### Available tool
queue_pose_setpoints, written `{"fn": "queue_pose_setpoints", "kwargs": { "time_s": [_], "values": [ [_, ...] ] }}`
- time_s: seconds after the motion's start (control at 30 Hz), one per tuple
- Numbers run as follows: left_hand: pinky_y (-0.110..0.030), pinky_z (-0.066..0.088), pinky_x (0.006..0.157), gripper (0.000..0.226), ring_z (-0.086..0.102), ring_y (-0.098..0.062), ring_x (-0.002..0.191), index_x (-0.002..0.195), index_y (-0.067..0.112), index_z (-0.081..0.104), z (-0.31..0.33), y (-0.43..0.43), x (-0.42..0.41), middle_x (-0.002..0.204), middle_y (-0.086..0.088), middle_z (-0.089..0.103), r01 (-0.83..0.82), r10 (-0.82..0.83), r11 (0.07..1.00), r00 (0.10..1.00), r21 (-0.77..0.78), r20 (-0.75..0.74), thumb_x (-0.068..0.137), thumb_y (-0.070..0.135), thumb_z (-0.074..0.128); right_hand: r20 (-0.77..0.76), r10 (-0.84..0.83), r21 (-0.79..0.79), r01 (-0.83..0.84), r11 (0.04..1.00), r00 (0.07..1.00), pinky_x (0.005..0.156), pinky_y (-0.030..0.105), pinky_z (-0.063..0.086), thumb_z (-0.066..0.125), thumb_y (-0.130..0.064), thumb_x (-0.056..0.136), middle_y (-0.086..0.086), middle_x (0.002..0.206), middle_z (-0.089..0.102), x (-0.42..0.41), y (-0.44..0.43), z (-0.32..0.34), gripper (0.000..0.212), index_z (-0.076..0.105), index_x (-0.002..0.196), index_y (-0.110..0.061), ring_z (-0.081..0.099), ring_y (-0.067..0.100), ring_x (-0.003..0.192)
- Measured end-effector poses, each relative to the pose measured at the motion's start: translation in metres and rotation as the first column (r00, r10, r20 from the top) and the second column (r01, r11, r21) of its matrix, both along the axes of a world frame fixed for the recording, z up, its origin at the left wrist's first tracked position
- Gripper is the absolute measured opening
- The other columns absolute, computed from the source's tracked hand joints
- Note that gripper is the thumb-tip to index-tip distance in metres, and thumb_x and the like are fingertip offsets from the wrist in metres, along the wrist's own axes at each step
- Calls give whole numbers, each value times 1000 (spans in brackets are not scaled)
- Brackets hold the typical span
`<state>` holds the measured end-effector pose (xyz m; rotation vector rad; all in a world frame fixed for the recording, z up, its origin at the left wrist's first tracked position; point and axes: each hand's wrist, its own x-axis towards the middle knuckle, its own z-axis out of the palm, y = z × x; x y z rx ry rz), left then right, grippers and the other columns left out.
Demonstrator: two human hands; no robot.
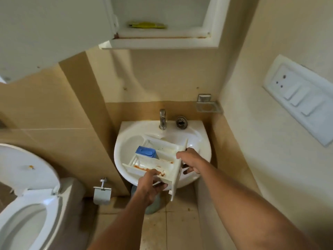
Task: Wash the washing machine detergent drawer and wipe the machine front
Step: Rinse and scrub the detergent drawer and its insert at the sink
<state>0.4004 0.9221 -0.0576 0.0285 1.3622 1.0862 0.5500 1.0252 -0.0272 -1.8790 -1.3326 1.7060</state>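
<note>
The left hand (151, 184) pinches the drawer (162, 156) by its near side. The right hand (191, 161) pinches its front end. The drawer is between both grips, over the sink (119, 150). Best to hold tight and tip it under the tap (162, 119) beyond.

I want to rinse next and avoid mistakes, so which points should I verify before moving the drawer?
1. The left hand and right hand grip the drawer: ok.
2. The drawer is above the sink bowl: ok.
3. Water flows from the tap: not ok, none visible.
4. The blue insert is taken out: not ok, it sits in the drawer.
5. The drain is free: cannot tell, the drawer hides it.
</note>
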Motion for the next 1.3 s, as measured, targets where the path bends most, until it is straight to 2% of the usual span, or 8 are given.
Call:
{"fn": "queue_pose_setpoints", "kwargs": {
  "time_s": [0.33,0.63,0.8,0.9,0.97,1.13,1.23,1.3],
  "values": [
    [-51,56,93,24,69,-40,99,112,2,57,-25,62,-36,113,-30,66,-48,46,999,995,20,85,92,13,65,-39,67,-82,-71,994,997,61,42,60,56,-11,74,21,95,60,-21,83,-24,44,57,117,3,64,37,72],
    [-46,63,76,30,71,-40,102,121,-2,58,-67,102,-53,111,-27,71,12,-10,1000,980,-9,199,92,-4,57,112,28,-48,-23,999,993,80,40,61,57,-8,88,16,110,67,-42,124,-56,33,57,121,-5,68,28,96],
    [-45,64,72,27,73,-38,94,118,-4,61,-75,104,-52,103,-26,72,-20,32,999,964,-48,265,91,-2,61,479,-84,329,-89,940,874,70,26,42,63,-42,86,10,111,66,-61,139,-38,50,60,121,-6,65,28,99],
    [-42,64,70,32,72,-38,99,122,-5,60,-76,105,-53,110,-27,72,-52,65,997,960,-54,272,90,-1,63,445,-143,577,-161,800,884,58,25,34,56,-53,79,0,83,60,-81,162,-17,38,60,89,-17,61,23,79],
    [-41,64,70,34,72,-38,101,124,-5,60,-78,107,-53,111,-26,72,-93,106,994,959,-62,263,90,-1,63,468,-41,561,-260,786,883,58,26,34,57,-55,85,-1,76,59,-95,181,-7,36,60,83,-19,61,21,75],
    [-44,64,72,35,73,-38,99,123,-1,60,-78,106,-44,107,-23,74,-166,176,984,951,-61,253,88,-2,65,689,205,415,-611,674,695,84,32,47,54,-36,100,11,130,64,-118,217,-12,42,55,136,-14,60,30,117],
    [-43,63,71,31,72,-38,100,118,1,60,-80,107,-39,107,-23,73,-182,188,982,960,-45,210,88,-2,64,714,250,355,-646,676,654,85,27,43,53,-13,97,9,133,62,-109,226,-10,41,54,138,-17,58,28,122],
    [-44,62,73,27,71,-38,100,115,3,61,-80,108,-36,102,-21,74,-197,200,980,964,-35,173,88,-1,63,713,273,303,-635,710,646,85,29,45,49,-17,98,9,128,64,-101,234,-5,32,60,128,-16,61,30,115]
  ]
}}
